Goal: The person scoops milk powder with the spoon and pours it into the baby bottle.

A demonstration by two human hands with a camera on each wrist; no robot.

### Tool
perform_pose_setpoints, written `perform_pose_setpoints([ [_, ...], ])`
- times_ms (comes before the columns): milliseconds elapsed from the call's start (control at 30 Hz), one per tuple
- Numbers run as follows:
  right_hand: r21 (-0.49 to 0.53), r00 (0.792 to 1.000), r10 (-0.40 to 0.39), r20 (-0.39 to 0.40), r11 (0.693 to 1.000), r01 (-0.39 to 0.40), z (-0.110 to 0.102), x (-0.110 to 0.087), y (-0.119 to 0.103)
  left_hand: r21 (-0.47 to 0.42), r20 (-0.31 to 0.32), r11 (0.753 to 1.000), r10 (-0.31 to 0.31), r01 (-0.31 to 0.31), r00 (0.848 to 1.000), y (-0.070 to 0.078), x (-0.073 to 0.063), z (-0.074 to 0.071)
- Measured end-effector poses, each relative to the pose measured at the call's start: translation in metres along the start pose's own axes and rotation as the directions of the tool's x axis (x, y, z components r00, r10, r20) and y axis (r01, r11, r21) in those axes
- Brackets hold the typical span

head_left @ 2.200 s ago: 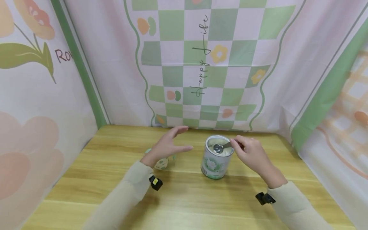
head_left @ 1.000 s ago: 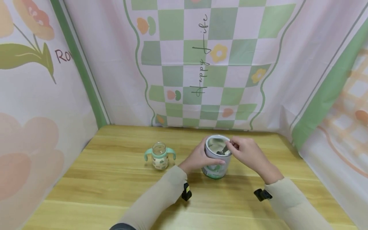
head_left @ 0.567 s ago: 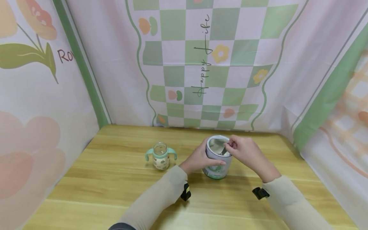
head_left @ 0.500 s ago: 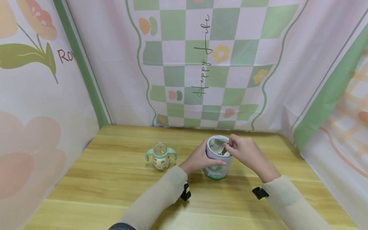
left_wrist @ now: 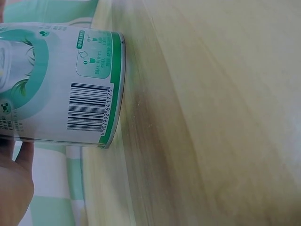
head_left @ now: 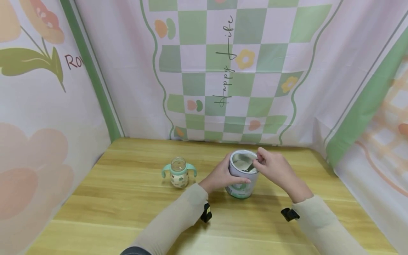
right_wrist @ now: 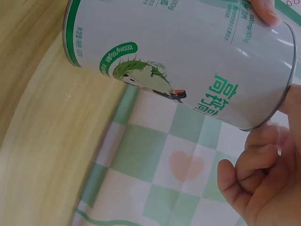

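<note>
A white and green milk powder can point(head_left: 241, 186) stands uncovered on the table, pale powder inside. My left hand point(head_left: 218, 176) grips the can from its left side, thumb across the front; the can's barcode side fills part of the left wrist view, with some fingers point(left_wrist: 16, 186) below it. At the rim, my right hand point(head_left: 276, 171) pinches the handle of a metal spoon point(head_left: 249, 167) whose bowl is down inside the can, mostly hidden. Curled fingers of that hand show beside the can's rim in the right wrist view. A baby bottle point(head_left: 179, 179) with mint handles stands left of the can, untouched.
The wooden table point(head_left: 121, 198) runs back to a hanging cloth point(head_left: 220, 117) with green and white checks. Printed fabric walls stand at the left and right sides. A black wrist camera point(head_left: 289, 214) sits on the right sleeve.
My left hand has come right, from in front of the bottle, and taken hold of the can. The spoon has gone lower into the can, and my right hand has shifted slightly right just now.
</note>
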State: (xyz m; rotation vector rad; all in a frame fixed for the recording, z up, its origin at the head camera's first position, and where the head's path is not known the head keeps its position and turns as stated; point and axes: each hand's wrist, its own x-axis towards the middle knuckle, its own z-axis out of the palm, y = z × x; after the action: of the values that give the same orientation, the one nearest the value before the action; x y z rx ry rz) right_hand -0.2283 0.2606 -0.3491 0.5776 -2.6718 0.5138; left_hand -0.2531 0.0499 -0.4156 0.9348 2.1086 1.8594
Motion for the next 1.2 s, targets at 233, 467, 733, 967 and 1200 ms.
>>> perform_pose_setpoints([
  [233, 0.023, 0.999, 0.047, 0.024, 0.999, -0.048, 0.001, -0.004, 0.001, 0.017, -0.009, 1.000, 0.002, -0.002, 1.000, -0.014, 0.004, 0.001],
  [467, 0.059, 0.992, 0.113, 0.062, 0.991, -0.116, 0.000, -0.004, 0.000, 0.008, -0.007, 1.000, -0.001, 0.001, 1.000, -0.013, 0.004, 0.001],
  [733, 0.127, 0.955, 0.236, 0.179, 0.957, -0.260, -0.003, -0.004, 0.000, 0.019, -0.010, 1.000, -0.021, 0.021, 1.000, -0.010, 0.003, 0.001],
  [967, 0.174, 0.964, 0.232, 0.133, 0.952, -0.253, 0.000, -0.006, 0.004, 0.010, -0.003, 0.999, -0.031, 0.031, 1.000, -0.005, 0.003, 0.000],
  [1200, 0.261, 0.971, 0.227, 0.070, 0.936, -0.237, 0.013, -0.011, 0.010, 0.027, -0.011, 0.999, -0.024, 0.024, 1.000, -0.009, 0.003, 0.000],
])
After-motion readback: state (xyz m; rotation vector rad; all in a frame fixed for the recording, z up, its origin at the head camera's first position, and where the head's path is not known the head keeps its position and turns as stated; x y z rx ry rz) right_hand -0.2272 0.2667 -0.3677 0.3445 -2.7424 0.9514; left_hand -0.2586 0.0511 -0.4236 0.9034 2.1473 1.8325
